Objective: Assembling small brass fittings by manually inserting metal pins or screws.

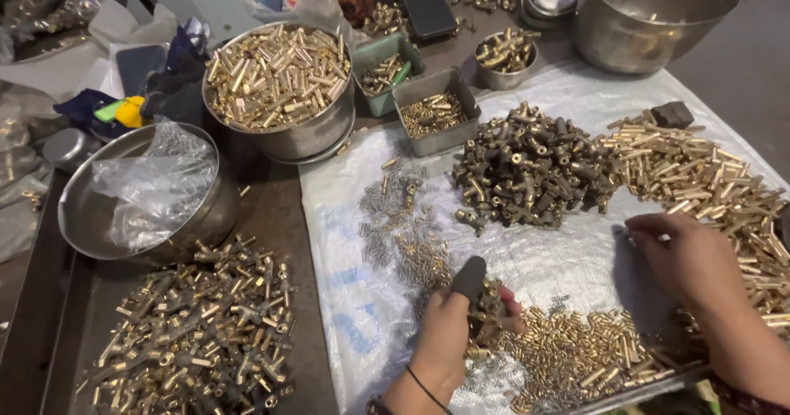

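From the head view, the left hand (457,326), thumb in a dark cot, is closed on a brass fitting (487,315) above the white sheet (354,300), while the right hand (687,259), fingers curled loosely, rests empty-looking beside the brass tubes (708,180).

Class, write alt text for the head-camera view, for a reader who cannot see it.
A person's left hand, a dark cot on its thumb, grips a small brass fitting over a plastic sheet heaped with brass parts; the right hand reaches into a pile of brass pins. Steel bowls stand behind.
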